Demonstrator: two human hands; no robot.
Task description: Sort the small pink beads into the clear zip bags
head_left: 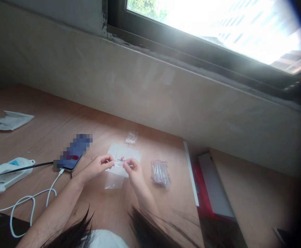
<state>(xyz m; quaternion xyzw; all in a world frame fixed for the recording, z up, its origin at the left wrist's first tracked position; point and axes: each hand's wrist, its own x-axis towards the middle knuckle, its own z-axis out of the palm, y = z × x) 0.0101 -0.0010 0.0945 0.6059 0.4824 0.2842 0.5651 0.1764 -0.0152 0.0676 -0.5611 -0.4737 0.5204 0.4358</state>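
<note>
A small clear plastic piece (118,163), perhaps a little bag, is stretched between my two hands over a white sheet (114,150). My left hand (101,164) pinches its left end between thumb and fingers. At the other end, my right hand (133,168) pinches it the same way. Tiny dark reddish bits (122,158) show just behind the plastic; I cannot tell whether they lie in it or on the sheet. Below the sheet lies a flat clear plastic bag (113,181). A small clear packet (131,137) rests beyond the sheet.
Right of my hands sits a stack of clear zip bags (160,174) with reddish edges. A phone (74,153) on a white cable (33,197) and a white power strip (9,174) are at left. A crumpled white packet (10,120) lies farther back. The table ends at the right.
</note>
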